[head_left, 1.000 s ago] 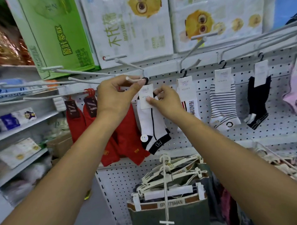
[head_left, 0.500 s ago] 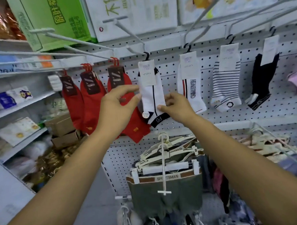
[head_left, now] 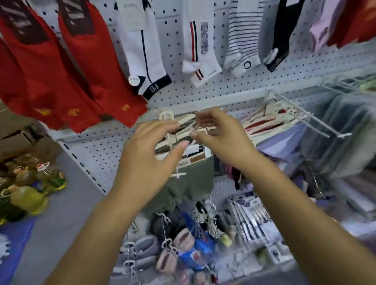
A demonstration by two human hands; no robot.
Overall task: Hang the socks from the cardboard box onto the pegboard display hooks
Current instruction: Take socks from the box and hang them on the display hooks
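Hanging in a row against the white perforated pegboard [head_left: 175,36], the socks are showing their toes and heels, while their tops are running out of the upper edge of the view. Three red socks with dark brown card labels [head_left: 84,60] are sitting at the left, a white ankle sock with a thin navy stripe and a navy "PG" cuff [head_left: 143,56] is hanging beside them, and next are a white sock with red and navy stripes [head_left: 197,46], a black-striped white sock [head_left: 241,38] and a black sock [head_left: 283,32]. Below them, the left hand [head_left: 149,156] and the right hand [head_left: 221,137] are hovering close together, fingers spread and gripping nothing, in front of white plastic hangers [head_left: 182,123] carrying an olive-green garment [head_left: 190,182].
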